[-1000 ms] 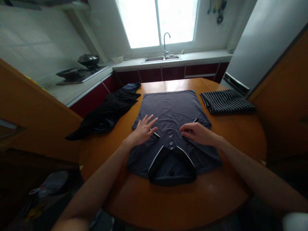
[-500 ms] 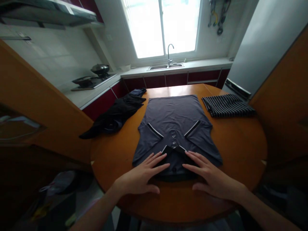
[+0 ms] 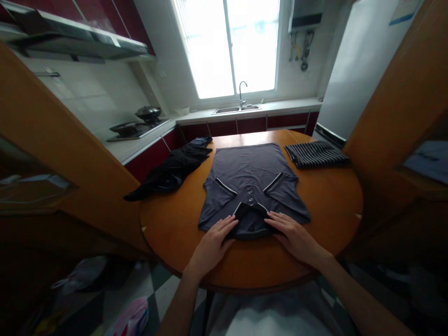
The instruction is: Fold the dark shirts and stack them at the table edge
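the left hand (image 3: 213, 241) and right hand (image 3: 296, 237) have come off the folded-in sleeves of the gray polo shirt (image 3: 250, 163) to the sides of its black collar (image 3: 241, 212), leaving both white-edged cuffs (image 3: 226, 187) uncovered. their fingers, spread wider half a second ago, now lie closer together. the head view has shifted, bringing in the wall-mounted water heater (image 3: 306, 14) and more of the range hood (image 3: 80, 43).

Bare worktop (image 3: 332, 193) runs between the grey polo shirt (image 3: 250, 163) and the striped cloth (image 3: 317, 154), open to a hand; a narrower strip separates the shirt from the dark clothing (image 3: 171, 169), which blocks the left edge.
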Motion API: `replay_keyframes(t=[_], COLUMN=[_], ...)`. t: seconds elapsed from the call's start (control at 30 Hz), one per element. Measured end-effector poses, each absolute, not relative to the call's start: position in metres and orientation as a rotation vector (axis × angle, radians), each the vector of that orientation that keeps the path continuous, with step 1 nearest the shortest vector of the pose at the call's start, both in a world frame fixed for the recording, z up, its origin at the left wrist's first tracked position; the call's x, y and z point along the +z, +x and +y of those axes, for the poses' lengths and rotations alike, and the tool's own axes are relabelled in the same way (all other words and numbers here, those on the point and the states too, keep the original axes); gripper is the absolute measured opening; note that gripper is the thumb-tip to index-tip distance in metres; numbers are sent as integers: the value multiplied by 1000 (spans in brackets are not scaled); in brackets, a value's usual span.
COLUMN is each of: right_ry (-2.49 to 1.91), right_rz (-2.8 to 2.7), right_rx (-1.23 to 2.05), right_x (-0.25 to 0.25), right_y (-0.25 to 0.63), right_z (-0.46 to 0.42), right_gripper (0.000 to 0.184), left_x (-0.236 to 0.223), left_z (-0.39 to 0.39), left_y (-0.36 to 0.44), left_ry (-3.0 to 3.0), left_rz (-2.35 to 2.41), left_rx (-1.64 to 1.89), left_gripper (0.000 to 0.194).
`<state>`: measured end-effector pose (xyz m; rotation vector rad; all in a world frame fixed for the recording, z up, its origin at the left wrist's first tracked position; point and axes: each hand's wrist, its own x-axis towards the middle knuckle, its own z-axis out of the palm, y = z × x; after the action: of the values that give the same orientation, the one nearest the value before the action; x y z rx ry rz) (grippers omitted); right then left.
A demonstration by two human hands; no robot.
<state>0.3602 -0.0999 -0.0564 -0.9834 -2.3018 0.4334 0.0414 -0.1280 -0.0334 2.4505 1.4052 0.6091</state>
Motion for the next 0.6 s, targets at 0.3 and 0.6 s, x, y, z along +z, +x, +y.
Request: replay_keyframes(t=[0.3,0.6], right_ry=[-925,-941], right_rz=[-2275,-2230], right_rx=[421,403], right_x=[-58,-60], right_y=[362,361], right_z=[-96,-96], right_gripper=[45,38], left_x=[-38,-37], left_z=[-125,-121], left_y=[43,44], left_ry=[2390,2353], left_rz=[1378,1372], left_rx=[732,767], left_gripper=[55,51])
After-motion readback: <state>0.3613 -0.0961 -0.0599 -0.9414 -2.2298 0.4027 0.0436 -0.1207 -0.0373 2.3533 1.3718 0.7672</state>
